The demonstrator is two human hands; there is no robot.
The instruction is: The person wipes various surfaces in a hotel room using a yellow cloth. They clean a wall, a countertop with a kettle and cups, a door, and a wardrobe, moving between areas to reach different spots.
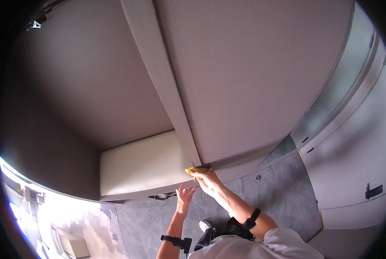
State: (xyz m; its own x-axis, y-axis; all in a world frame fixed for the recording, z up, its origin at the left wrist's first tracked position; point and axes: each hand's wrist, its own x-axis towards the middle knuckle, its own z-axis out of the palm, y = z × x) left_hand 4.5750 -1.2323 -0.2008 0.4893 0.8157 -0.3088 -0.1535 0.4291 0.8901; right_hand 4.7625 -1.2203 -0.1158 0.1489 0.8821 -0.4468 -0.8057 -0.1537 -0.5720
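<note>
A yellow cloth (193, 170) is bunched in my right hand (208, 180). That hand presses it near the lower end of a narrow upright panel edge (167, 90), where the edge meets a cream padded seat (144, 165). Fingers spread, my left hand (184, 198) is raised in front of the seat's base (131, 195) and holds nothing. To the right of the panel edge rises a broad mauve-brown wall panel (254, 77). Behind the seat is a darker recess wall (108, 74).
Grey stone-look flooring (141, 223) lies below, with a small round fitting (258, 177). At right stands a pale door (351, 155) with a black latch (373, 191). A beige box-shaped seat (74, 246) is at lower left beside a bright opening. My shoe (205, 225) shows beneath me.
</note>
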